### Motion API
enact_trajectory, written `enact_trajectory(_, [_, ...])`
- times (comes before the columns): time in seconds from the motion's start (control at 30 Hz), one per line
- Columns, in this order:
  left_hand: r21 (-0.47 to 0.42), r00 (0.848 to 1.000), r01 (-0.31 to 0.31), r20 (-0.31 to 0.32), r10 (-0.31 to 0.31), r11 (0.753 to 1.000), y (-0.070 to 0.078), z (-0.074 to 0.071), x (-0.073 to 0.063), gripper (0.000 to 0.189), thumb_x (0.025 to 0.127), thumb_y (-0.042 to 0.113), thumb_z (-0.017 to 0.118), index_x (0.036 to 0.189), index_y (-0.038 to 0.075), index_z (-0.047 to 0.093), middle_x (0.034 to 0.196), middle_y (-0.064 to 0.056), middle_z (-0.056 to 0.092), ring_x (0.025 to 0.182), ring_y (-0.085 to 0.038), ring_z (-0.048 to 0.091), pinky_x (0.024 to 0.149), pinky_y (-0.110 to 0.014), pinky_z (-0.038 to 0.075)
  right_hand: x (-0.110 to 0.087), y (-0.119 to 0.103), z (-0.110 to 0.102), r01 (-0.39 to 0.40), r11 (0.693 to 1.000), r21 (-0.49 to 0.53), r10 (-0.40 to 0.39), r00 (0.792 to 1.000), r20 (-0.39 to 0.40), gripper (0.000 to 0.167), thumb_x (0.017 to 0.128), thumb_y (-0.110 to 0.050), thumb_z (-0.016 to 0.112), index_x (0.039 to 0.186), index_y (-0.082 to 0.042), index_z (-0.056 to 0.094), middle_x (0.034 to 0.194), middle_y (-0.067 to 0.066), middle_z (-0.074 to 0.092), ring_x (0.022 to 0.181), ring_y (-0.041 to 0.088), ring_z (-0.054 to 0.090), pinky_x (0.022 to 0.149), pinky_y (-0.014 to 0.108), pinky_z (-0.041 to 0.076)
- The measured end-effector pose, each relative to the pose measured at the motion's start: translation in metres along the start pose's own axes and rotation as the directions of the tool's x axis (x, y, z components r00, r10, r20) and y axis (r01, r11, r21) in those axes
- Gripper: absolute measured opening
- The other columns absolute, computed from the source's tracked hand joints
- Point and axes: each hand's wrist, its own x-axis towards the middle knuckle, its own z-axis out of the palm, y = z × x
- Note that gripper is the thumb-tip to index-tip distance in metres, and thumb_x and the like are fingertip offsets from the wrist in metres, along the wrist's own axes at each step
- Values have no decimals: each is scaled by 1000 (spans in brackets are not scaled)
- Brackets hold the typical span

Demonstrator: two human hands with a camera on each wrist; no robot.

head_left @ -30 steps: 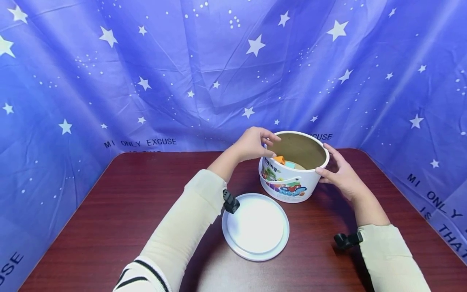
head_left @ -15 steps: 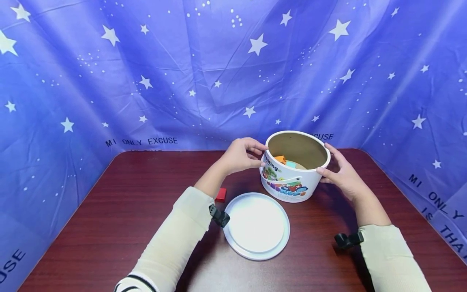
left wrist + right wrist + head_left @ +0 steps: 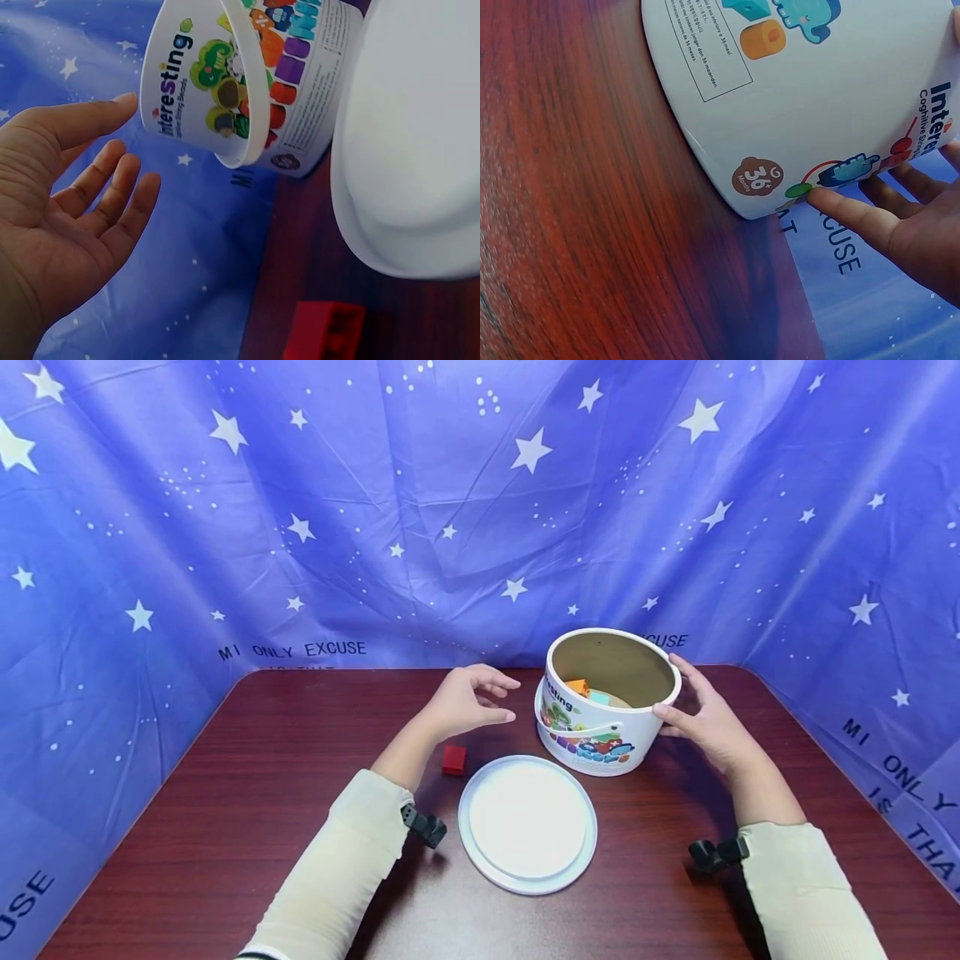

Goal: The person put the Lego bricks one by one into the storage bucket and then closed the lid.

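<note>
A white printed bucket stands uncovered at the table's back right. An orange block and a pale blue block show inside it. My right hand rests against the bucket's right side, its thumb near the rim and its fingers spread along the outer wall. Left of the bucket, my left hand hovers with relaxed fingers, apart from it and holding nothing. A red block lies on the table just below the left hand; in the left wrist view the red block shows a hollow side.
A round white lid lies on the dark red wood table in front of the bucket. The bucket's white handle hangs down its front. A blue star-patterned curtain hangs behind the table.
My left hand has drawn back from the bucket's rim to the left. The red block, earlier hidden by the left arm, has come into sight. My right hand stays at the bucket.
</note>
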Motion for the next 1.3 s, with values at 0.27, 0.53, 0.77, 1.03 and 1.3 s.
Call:
enact_trajectory(0.27, [-14, 1000, 12, -16, -13, 1000, -13, -7, -15, 41, 71, -2, 83, 110, 1, 72, 110, -9, 67, 98, -27, 65, 83, -46, 56, 0, 0, 0, -1, 1000, -3, 1, 1000, -1, 86, 91, -1, 63, 157, -9, 8, 142, 27, 24, 103, 9, 52, 70, 32, 59])
enact_trajectory(0.53, [-20, 999, 53, -12, -53, 998, -22, -12, -32, 42, 71, -1, 85, 111, 2, 72, 113, -11, 65, 101, -28, 63, 82, -39, 57, 0, -1, 0, -1, 1000, -13, 1, 1000, 3, 86, 92, -2, 63, 157, -9, 7, 143, 28, 22, 104, 10, 51, 70, 33, 59])
enact_trajectory(0.77, [-12, 998, 64, -20, -64, 998, 3, -17, -55, 40, 72, -9, 80, 110, -8, 69, 112, -21, 63, 99, -33, 62, 85, -50, 55, 0, 0, 0, 8, 1000, -13, -8, 1000, 3, 86, 91, -1, 63, 157, -8, 8, 142, 26, 24, 103, 9, 52, 69, 33, 59])
enact_trajectory(1.03, [-77, 992, 128, 25, -126, 989, -43, -20, -63, 50, 69, -10, 82, 116, -9, 66, 120, -22, 60, 110, -44, 55, 89, -51, 53, 0, 0, 1, 16, 1000, -18, -16, 1000, 2, 86, 91, 0, 63, 157, -7, 8, 142, 28, 24, 102, 8, 53, 69, 34, 59])
enact_trajectory(1.3, [-24, 979, 172, 115, -168, 985, -66, -27, -71, 52, 69, 1, 87, 118, -3, 68, 125, -15, 61, 114, -33, 57, 91, -46, 53, 0, 2, 0, 19, 1000, -6, -19, 1000, 1, 85, 92, 0, 62, 157, -9, 8, 141, 25, 24, 104, 8, 52, 69, 32, 59])
